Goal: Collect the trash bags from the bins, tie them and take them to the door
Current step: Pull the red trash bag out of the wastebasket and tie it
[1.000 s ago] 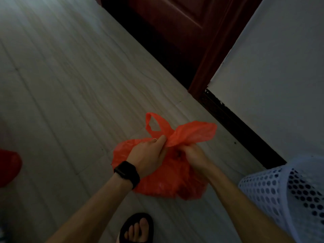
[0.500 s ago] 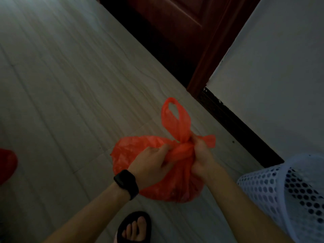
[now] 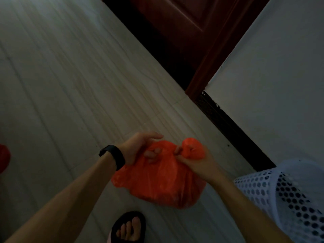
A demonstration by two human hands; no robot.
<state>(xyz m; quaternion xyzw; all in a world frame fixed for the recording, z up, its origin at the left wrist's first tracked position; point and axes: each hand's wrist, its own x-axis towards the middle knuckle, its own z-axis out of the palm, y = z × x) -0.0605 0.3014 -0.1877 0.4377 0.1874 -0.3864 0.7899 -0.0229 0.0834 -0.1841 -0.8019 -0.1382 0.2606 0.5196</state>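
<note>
Pale tiled floor [image 3: 73,88], dark red door [image 3: 175,23] at upper centre. Left hand [image 3: 138,148] pinches the orange trash bag [image 3: 161,183]; right hand [image 3: 196,160] grips its twisted handle [image 3: 192,148]. Pull both ends apart evenly to seat the knot.

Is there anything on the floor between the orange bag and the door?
Nothing visible. The orange bag is held in both hands, and only bare tiled floor lies between it and the dark red door.

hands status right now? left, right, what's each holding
Left hand: lower fingers pinch the red trash bag at its neck, index finger and thumb open.
Right hand: shut on the bag's bunched handle.
</note>
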